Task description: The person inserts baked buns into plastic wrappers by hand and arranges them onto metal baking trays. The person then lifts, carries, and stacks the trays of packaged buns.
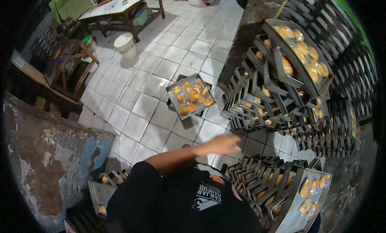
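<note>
My left hand (226, 145) reaches across the front of my body toward the right, over the tiled floor. Motion blurs its fingers, so their pose and anything in them are unclear. My right hand is out of sight. Beyond my left hand, a metal tray (174, 106) on the floor carries several golden buns (194, 97), some in shiny clear wrapping. Close to my right side leans a stack of trays, its top tray (296, 211) bearing several wrapped buns (306, 188).
Tall crisscrossed stacks of bun trays (277, 78) rise on the right. Another tray (98, 192) stands low on the left, beside a peeling wall (48, 160). Farther off are a white bucket (126, 47), a white-topped table (120, 5) and a wooden frame (66, 68).
</note>
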A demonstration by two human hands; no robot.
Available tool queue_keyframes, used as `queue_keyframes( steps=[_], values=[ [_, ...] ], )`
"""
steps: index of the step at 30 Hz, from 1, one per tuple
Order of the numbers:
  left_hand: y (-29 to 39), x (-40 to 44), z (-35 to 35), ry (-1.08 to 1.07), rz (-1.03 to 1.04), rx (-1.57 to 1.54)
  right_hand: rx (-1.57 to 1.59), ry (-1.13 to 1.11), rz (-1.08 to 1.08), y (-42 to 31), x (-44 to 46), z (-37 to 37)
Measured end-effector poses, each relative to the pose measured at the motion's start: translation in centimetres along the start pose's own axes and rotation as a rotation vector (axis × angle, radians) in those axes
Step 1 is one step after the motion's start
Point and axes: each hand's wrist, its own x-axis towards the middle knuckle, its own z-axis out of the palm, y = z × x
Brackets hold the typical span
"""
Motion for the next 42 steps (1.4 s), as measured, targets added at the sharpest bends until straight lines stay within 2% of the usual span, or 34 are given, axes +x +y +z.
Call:
queue_keyframes(
  steps=[1,2,3,5,6,7,8,9,10,11,13,17,19,21,22,23,26,29,32,34,36,38,41,42],
  values=[
    [-8.2,-0.9,1.9,0.003,-0.142,0.143,-0.046,-0.105,0.024,-0.9,0.2,2.0],
    [-12.7,-2.7,1.0,-0.061,-0.339,0.231,-0.090,-0.194,0.034,-1.6,0.7,3.7],
    [-16.6,-4.9,0.7,-0.117,-0.445,0.262,-0.134,-0.265,0.024,-2.5,1.5,5.2],
    [-24.8,-8.8,2.4,0.076,-0.543,0.083,-0.277,-0.400,-0.067,-5.8,2.8,8.0],
    [-26.3,-10.4,2.4,0.124,-0.631,-0.010,-0.458,-0.494,-0.294,-7.2,4.4,9.2],
    [-28.0,-11.9,2.5,0.176,-0.724,-0.107,-0.752,-0.540,-0.741,-9.2,5.8,10.4],
    [-30.6,-13.4,3.6,0.211,-0.771,-0.115,-0.984,-0.468,-1.231,-11.1,7.6,11.8],
    [-33.2,-14.9,5.5,0.243,-0.820,-0.126,-1.040,-0.395,-1.432,-13.9,9.1,13.4],
    [-34.6,-16.1,7.1,0.328,-0.919,-0.145,-0.694,-0.555,-0.810,-17.9,9.4,15.2],
    [-34.6,-16.6,7.0,0.324,-1.008,-0.149,-0.337,-0.640,-0.186,-21.5,9.0,16.5],
    [-34.3,-17.2,7.7,0.490,-1.143,-0.408,-0.505,-0.630,-0.373,-19.7,17.6,21.3],
    [-31.6,-15.1,6.9,0.789,-1.163,-0.802,-0.689,-0.846,-0.358,-30.6,18.3,29.6],
    [-30.8,-14.2,6.2,0.843,-1.220,-0.855,-0.718,-0.981,-0.292,-32.4,20.3,34.4],
    [-31.0,-12.6,5.7,0.906,-1.218,-0.906,-0.839,-1.006,-0.530,-35.1,22.0,39.2],
    [-31.0,-11.8,5.6,0.918,-1.225,-0.861,-0.855,-0.975,-0.714,-36.8,21.7,40.9],
    [-31.3,-10.7,5.2,0.935,-1.229,-0.818,-0.865,-1.025,-0.606,-39.4,20.8,42.5],
    [-33.8,-6.9,3.8,0.984,-1.175,-0.802,-0.777,-1.087,-0.577,-40.4,23.4,49.1],
    [-40.9,-2.8,5.1,1.031,-1.080,-0.838,-0.876,-1.079,-0.647,-39.1,28.1,56.1],
    [-49.5,1.5,7.1,1.017,-0.992,-0.751,-1.137,-1.045,-0.810,-37.2,34.8,64.2],
    [-54.1,4.3,6.5,0.924,-1.013,-0.684,-1.176,-1.008,-0.743,-37.3,37.0,68.7],
    [-60.0,7.0,7.2,0.862,-1.032,-0.693,-1.268,-0.955,-0.772,-35.4,40.9,73.7],
    [-66.3,9.2,9.2,0.831,-1.054,-0.775,-1.132,-0.825,-1.033,-31.2,46.1,77.6],
    [-75.1,12.1,13.4,0.970,-0.997,-0.501,-1.095,-0.597,-1.396,-24.8,53.8,82.8],
    [-78.1,12.9,15.4,1.020,-1.038,-0.359,-1.128,-0.597,-1.288,-23.6,54.2,83.5]
  ],
)
